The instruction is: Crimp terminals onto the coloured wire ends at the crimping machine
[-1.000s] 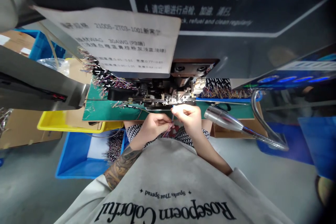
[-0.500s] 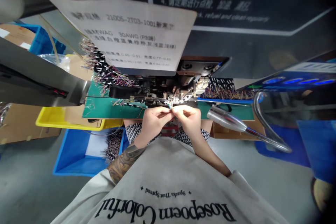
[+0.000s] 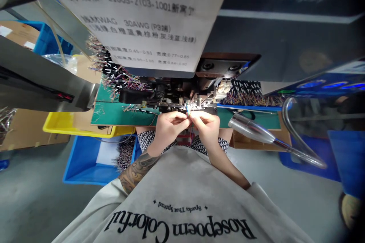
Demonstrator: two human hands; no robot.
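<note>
Thin coloured wires [image 3: 188, 109], pinched between fingertips of the left hand [image 3: 170, 127] and right hand [image 3: 207, 126], fan out just before a metal mechanism [image 3: 205, 103] over the green bench [image 3: 114, 117]. Splayed ends might misalign; fingertips so near might be nipped if it closes.

The lamp head [image 3: 251, 128] between 3 and 4 o'clock is properly shiny metal, on a glossy ribbed metal neck [image 3: 302, 154]. Machine housing [image 3: 273, 53] at 2: smooth, dark, kinda satin. The label [image 3: 142, 26] at 11 is just matt paper. Yellow tray [image 3: 59, 125] at 9 and blue bin [image 3: 82, 176] at 8 are smooth plastic with some sheen. Cardboard [image 3: 34, 133] at 9, dull. Shirt [image 3: 182, 186] at 6: matt cloth.
</note>
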